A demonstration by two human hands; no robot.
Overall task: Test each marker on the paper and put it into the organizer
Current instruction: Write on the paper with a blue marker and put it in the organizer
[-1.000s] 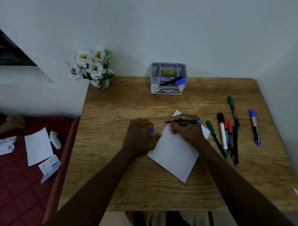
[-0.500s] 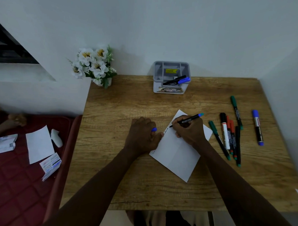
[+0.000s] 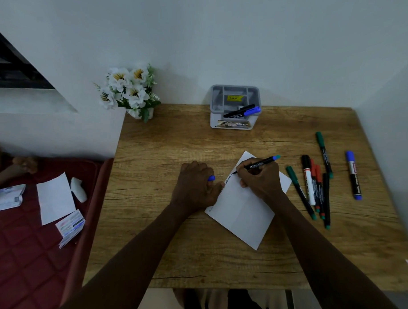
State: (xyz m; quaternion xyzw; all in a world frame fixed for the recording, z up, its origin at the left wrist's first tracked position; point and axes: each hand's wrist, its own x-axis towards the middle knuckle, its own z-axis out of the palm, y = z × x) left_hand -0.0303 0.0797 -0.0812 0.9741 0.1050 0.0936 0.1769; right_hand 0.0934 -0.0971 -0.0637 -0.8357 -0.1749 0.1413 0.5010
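Your right hand [image 3: 260,179] holds a black marker [image 3: 259,163] in a writing grip, its fingers [image 3: 252,170] curled round the barrel, the tip down on the paper [image 3: 244,208] near its upper left edge, the blue tail end pointing up and to the right. Dark scribbles run along that left edge of the sheet. Your left hand [image 3: 195,187] rests on the desk [image 3: 159,225] just beside the paper, thumb touching its edge, fingers [image 3: 204,171] closed around a blue cap [image 3: 211,178] that peeks out between them. The organizer [image 3: 234,124] stands at the back of the desk against the wall, with a blue-capped marker [image 3: 242,111] lying slanted across its front compartment. To the right of the paper lies a cluster of loose markers [image 3: 315,189], green, red and black among them; a green marker [image 3: 324,153] lies apart above it, and a thick blue marker [image 3: 353,174] farther right. A pot of white flowers [image 3: 129,92] sits at the back left corner.
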